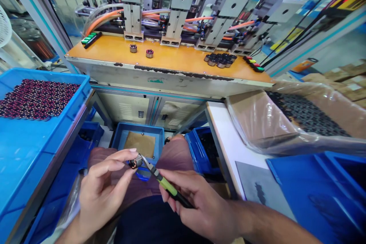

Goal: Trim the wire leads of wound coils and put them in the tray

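Between the fingertips and thumb of my left hand [104,185] is a small motor stator [135,161], a ring with copper windings inside, held above my lap. My right hand [197,202] is closed around a utility knife [168,187] with a black and green handle. The knife's pale blade points up and left, its tip at the right side of the stator. Whether the blade touches the metal or only lies close to it, I cannot tell. Below my hands, a shallow blue tray [116,141] lined with brown card stands on the floor.
Ahead is a machine with an orange worktop [183,57], carrying two separate stators and a dark cluster [220,60] of several more. At left, a blue crate [25,148] holds many reddish stators. At right stand a plastic-lined carton [246,122] of dark parts and a blue bin [309,171].
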Demonstrator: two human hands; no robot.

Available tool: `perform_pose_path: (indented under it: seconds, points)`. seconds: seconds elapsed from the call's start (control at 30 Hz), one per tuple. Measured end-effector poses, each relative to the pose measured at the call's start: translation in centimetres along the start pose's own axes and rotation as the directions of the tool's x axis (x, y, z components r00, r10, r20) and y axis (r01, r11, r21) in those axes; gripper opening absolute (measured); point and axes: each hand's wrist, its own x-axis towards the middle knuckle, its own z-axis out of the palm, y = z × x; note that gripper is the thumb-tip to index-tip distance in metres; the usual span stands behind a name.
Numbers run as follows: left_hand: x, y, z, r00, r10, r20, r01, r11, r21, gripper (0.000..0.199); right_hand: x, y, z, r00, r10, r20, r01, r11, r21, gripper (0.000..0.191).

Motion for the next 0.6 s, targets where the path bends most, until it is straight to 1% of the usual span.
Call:
perform_pose_path:
  seconds: [0.03, 0.1, 0.13, 0.17, 0.2, 0.23, 0.27, 0.3, 0.33, 0.37, 0.4, 0.47, 0.5, 0.53, 0.57, 0.6]
  points:
    - [0.0, 0.0, 0.0, 1.0, -0.004, -0.011, 0.005, 1.0, 0.01, 0.064, 0.1, -0.1, 0.0, 0.999, 0.032, -0.013, -0.032, 0.999, -0.014, 0.041]
    - [0.0, -0.2, -0.1, 0.998, -0.044, -0.038, 0.045, 0.999, 0.024, 0.061, 0.2, -0.2, 0.0, 0.997, 0.047, -0.06, -0.048, 0.999, -0.006, 0.035]
    - [0.0, -0.4, -0.2, 0.995, -0.09, -0.047, 0.091, 0.995, 0.03, 0.056, 0.3, -0.3, 0.0, 0.996, 0.047, -0.074, -0.048, 0.999, -0.003, 0.032]
    - [0.0, -0.6, -0.3, 0.986, -0.161, -0.05, 0.163, 0.986, 0.031, 0.047, 0.5, -0.3, -0.1, 0.996, 0.041, -0.079, -0.043, 0.999, -0.022, 0.027]
    - [0.0, -0.9, -0.4, 0.967, -0.251, -0.048, 0.252, 0.968, 0.016, 0.037, 0.6, -0.4, -0.3, 0.996, 0.028, -0.085, -0.034, 0.997, -0.073, 0.023]
    - [0.0, -1.3, -0.6, 0.936, -0.349, -0.047, 0.348, 0.937, -0.025, 0.027, 0.9, -0.5, -0.6, 0.996, 0.008, -0.091, -0.022, 0.987, -0.161, 0.022]
    - [0.0, -1.8, -0.8, 0.894, -0.446, -0.039, 0.442, 0.892, -0.093, 0.019, 1.3, -0.8, -1.0, 0.994, -0.021, -0.103, -0.008, 0.96, -0.28, 0.025]
    - [-0.1, -2.3, -1.0, 0.845, -0.534, -0.023, 0.522, 0.834, -0.178, 0.014, 1.8, -1.2, -1.8, 0.989, -0.065, -0.13, 0.006, 0.912, -0.411, 0.032]
    - [-0.1, -2.8, -1.1, 0.8, -0.6, 0.001, 0.579, 0.771, -0.264, 0.015, 2.6, -1.7, -2.7, 0.977, -0.132, -0.17, 0.022, 0.848, -0.529, 0.042]
    - [-0.2, -3.2, -1.3, 0.761, -0.648, 0.027, 0.618, 0.712, -0.333, 0.017, 3.6, -2.6, -3.9, 0.954, -0.21, -0.212, 0.032, 0.779, -0.626, 0.052]
    - [-0.4, -3.4, -1.4, 0.732, -0.68, 0.051, 0.644, 0.665, -0.378, 0.02, 4.8, -3.6, -5.3, 0.922, -0.293, -0.253, 0.033, 0.71, -0.703, 0.059]
    - [-0.9, -3.4, -1.8, 0.683, -0.725, 0.09, 0.69, 0.6, -0.405, 0.022, 7.8, -5.9, -8.7, 0.837, -0.443, -0.32, 0.006, 0.593, -0.805, 0.065]
    - [-1.2, -3.0, -2.1, 0.656, -0.749, 0.098, 0.713, 0.572, -0.405, 0.022, 9.6, -7.0, -10.6, 0.79, -0.5, -0.356, -0.047, 0.529, -0.848, 0.065]
    - [-1.5, -2.5, -2.5, 0.62, -0.779, 0.095, 0.738, 0.538, -0.406, 0.022, 11.6, -7.9, -12.5, 0.761, -0.519, -0.39, -0.134, 0.463, -0.876, 0.063]
    - [-1.8, -1.9, -3.0, 0.577, -0.812, 0.085, 0.763, 0.499, -0.412, 0.024, 13.6, -8.7, -14.3, 0.744, -0.507, -0.435, -0.246, 0.397, -0.884, 0.059]
    - [-2.1, -1.2, -3.8, 0.528, -0.847, 0.071, 0.785, 0.454, -0.422, 0.027, 15.5, -9.2, -15.8, 0.737, -0.479, -0.477, -0.353, 0.33, -0.876, 0.054]
